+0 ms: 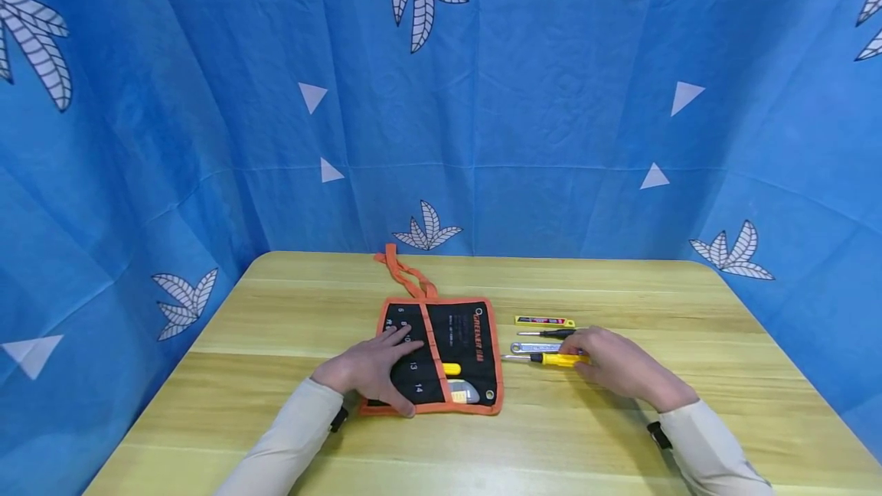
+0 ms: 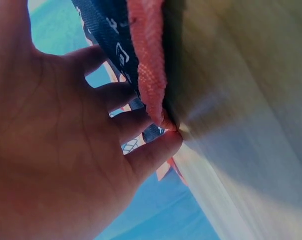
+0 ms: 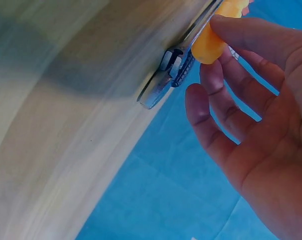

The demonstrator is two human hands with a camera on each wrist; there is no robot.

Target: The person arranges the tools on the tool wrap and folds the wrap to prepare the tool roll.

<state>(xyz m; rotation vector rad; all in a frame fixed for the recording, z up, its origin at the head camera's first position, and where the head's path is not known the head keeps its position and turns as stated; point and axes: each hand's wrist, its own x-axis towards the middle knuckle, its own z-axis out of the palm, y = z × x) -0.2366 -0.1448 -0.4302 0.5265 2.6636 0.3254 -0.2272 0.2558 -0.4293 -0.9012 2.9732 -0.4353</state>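
Note:
A black tool roll with orange edging (image 1: pixel 455 327) lies on the table. My left hand (image 1: pixel 375 366) rests on its left part with the fingers spread and the thumb at the near edge. In the left wrist view, the fingers touch the orange border (image 2: pixel 148 65). Tucked into the roll's pocket are a yellow handle (image 1: pixel 451 368) and a grey-and-yellow utility knife (image 1: pixel 463 392). To the right, my right hand (image 1: pixel 613 362) pinches the yellow handle of a screwdriver (image 1: pixel 554 359) between thumb and fingers. Its metal tip points left at the roll. In the right wrist view, the yellow handle (image 3: pixel 208 47) is beside a wrench (image 3: pixel 153 90).
Beyond the yellow screwdriver lie the silver wrench (image 1: pixel 534 347), a dark-handled screwdriver (image 1: pixel 556 334) and a small flat yellow case (image 1: pixel 544 321). An orange tie strap (image 1: pixel 408 278) trails from the roll's far edge. Blue patterned cloth (image 1: pixel 565 98) hangs around the wooden table (image 1: pixel 303 289).

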